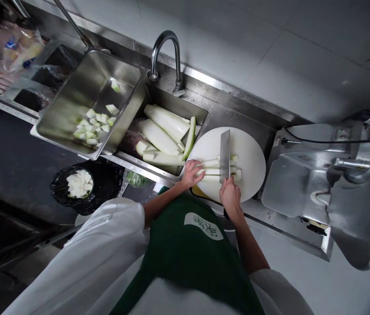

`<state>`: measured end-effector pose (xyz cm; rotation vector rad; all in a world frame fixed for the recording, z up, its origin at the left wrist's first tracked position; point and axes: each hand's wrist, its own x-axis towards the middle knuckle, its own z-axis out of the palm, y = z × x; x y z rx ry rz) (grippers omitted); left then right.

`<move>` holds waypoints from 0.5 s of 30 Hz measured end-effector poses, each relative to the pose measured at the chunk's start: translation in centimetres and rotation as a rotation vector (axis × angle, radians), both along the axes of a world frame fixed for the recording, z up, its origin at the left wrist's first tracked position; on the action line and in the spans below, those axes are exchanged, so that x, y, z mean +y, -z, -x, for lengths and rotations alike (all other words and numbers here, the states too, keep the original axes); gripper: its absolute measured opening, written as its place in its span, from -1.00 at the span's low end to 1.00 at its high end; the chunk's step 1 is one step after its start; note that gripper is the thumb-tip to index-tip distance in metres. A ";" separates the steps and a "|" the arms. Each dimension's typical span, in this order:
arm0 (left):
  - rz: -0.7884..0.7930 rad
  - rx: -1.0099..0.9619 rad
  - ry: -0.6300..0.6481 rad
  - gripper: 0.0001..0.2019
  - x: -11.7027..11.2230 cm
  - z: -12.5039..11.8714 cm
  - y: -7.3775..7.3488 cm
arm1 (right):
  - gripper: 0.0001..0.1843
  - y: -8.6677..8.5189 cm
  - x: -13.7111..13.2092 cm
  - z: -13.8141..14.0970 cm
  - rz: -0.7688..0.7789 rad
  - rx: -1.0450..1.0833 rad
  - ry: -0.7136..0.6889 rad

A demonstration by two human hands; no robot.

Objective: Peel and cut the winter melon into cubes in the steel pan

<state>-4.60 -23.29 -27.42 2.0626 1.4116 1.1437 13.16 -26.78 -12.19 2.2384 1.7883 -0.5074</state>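
Note:
My right hand (230,195) is closed round the handle of a cleaver (225,154), whose blade stands across several pale peeled melon strips (216,169) on a round white cutting board (250,153). My left hand (191,173) rests on the left ends of those strips, fingers curled down onto them. Both hands are at the near edge of the board, just above my green apron.
A sink (201,114) left of the board holds large peeled melon pieces (162,131); a faucet (165,48) stands behind it. A steel tray (73,96) holds cut chunks (95,124). A black-bagged bin (83,186) holds scraps. A steel slicing machine (329,183) stands right.

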 end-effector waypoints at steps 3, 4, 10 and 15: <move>0.047 0.009 0.038 -0.76 0.3 -0.2 0.0 | -0.58 0.0 -1.3 0.9 0.050 0.011 -0.019; 0.069 0.009 0.057 -0.76 0.4 -0.4 0.1 | -0.59 0.1 -1.4 1.0 0.063 0.007 -0.016; 0.121 -0.032 0.123 -0.73 1.0 -1.2 0.8 | -0.60 1.4 -0.2 1.3 0.086 0.000 -0.019; 0.125 -0.025 0.162 -0.70 1.1 -0.6 0.7 | -0.64 3.3 0.8 1.9 0.103 0.022 0.023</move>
